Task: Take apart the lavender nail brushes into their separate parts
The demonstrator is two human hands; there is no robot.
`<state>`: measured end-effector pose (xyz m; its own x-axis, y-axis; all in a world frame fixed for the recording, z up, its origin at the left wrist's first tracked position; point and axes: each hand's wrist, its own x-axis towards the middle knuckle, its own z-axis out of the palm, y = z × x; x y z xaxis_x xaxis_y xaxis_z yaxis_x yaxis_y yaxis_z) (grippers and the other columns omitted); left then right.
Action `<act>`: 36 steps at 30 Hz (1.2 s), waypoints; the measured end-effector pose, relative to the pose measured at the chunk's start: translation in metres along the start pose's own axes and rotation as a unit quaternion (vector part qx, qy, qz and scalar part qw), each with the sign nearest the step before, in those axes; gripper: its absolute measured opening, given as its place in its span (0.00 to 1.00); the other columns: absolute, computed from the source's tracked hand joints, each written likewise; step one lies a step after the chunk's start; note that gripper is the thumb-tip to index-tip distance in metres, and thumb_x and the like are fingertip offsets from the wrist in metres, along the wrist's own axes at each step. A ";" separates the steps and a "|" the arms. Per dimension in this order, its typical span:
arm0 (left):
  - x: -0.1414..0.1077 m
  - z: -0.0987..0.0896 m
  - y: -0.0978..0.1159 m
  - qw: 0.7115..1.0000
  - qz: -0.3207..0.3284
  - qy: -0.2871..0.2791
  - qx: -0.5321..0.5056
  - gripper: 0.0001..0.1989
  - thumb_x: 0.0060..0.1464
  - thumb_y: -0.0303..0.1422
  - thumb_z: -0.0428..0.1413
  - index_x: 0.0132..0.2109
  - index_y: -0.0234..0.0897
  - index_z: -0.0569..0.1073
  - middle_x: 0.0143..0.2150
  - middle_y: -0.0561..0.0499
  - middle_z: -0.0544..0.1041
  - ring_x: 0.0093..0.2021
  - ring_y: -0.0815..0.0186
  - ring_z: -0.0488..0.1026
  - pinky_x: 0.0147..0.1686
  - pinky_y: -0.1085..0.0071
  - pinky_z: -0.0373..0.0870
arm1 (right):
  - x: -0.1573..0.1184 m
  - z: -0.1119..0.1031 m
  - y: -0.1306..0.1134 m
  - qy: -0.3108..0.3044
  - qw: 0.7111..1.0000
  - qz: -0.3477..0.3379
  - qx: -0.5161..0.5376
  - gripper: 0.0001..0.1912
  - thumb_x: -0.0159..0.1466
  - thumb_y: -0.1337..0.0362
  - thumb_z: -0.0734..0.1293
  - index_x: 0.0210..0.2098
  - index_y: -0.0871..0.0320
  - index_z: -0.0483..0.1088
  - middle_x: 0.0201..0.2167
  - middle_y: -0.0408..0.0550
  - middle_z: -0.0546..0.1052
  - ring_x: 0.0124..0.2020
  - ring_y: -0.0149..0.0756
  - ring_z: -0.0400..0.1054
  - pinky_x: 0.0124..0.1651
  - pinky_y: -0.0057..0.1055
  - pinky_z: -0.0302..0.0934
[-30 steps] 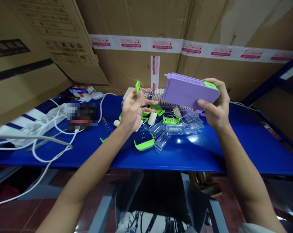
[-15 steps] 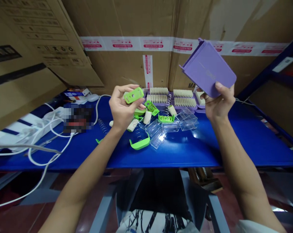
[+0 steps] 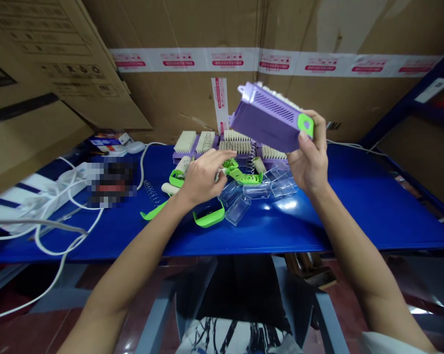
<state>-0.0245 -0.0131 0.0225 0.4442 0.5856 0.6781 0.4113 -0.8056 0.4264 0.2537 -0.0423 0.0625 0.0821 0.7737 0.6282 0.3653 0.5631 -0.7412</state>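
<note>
My right hand grips a purple case by its right end, raised above the table. The case has slots along one side, a green piece at its corner and cream bristle-like rows on its far side. My left hand is low over a pile of parts, its fingers bent near green slotted pieces; what lies between its fingertips is too small to name. Clear plastic boxes, a green curved piece and cream cylinders lie around it.
Purple blocks with cream rows stand along the cardboard wall. A spring and a green strip lie on the blue table. White cables and a power strip cross the left side.
The purple case has turned over and moved left and slightly down with my right hand. My left hand has lowered to the pile; the green plate is no longer held up.
</note>
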 end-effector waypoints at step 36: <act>0.012 -0.003 -0.005 0.929 0.007 0.143 -0.341 0.46 0.43 0.55 0.81 0.65 0.51 0.74 0.56 0.48 0.79 0.69 0.42 0.76 0.66 0.52 0.79 | -0.026 0.021 -0.002 -0.180 0.960 0.119 0.177 0.50 0.39 0.44 0.92 0.58 0.47 0.78 0.56 0.49 0.83 0.59 0.60 0.79 0.60 0.61 0.79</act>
<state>-0.0236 -0.0026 0.0299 0.1766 0.6051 0.7763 -0.2353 -0.7399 0.6302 0.2309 -0.0576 0.0424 -0.2253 0.9068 0.3563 0.0318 0.3724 -0.9275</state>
